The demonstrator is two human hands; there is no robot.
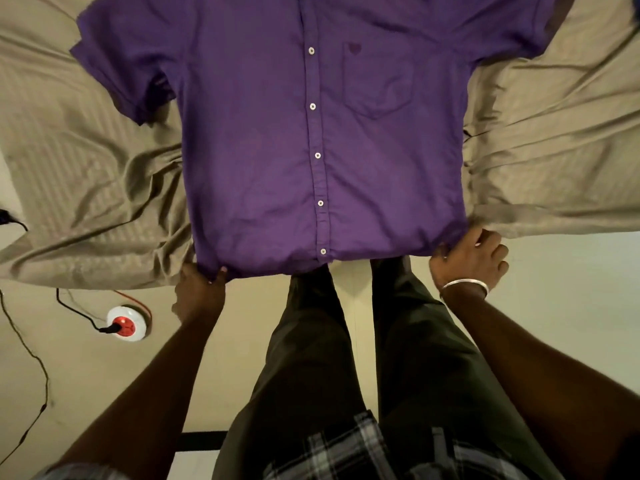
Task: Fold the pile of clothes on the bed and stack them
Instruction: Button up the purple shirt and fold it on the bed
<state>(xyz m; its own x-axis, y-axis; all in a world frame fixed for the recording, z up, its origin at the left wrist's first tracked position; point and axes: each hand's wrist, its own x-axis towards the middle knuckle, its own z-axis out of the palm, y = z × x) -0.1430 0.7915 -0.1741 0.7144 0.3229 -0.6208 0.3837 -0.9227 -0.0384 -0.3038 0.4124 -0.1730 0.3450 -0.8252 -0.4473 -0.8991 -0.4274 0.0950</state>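
A purple short-sleeved button shirt (263, 140) lies spread front-up on the bed, buttoned, chest pocket to the right, collar out of view at the top. Its hem hangs over the bed's near edge. My left hand (199, 289) pinches the hem's left corner. My right hand (471, 259), with a silver bangle at the wrist, grips the hem's right corner. Both sleeves lie spread out to the sides.
A wrinkled beige bedsheet (79, 168) covers the bed under the shirt. On the floor at the left sit a round white and red power socket (126, 323) with a black plug and trailing cables (33, 358). My legs in dark trousers stand against the bed edge.
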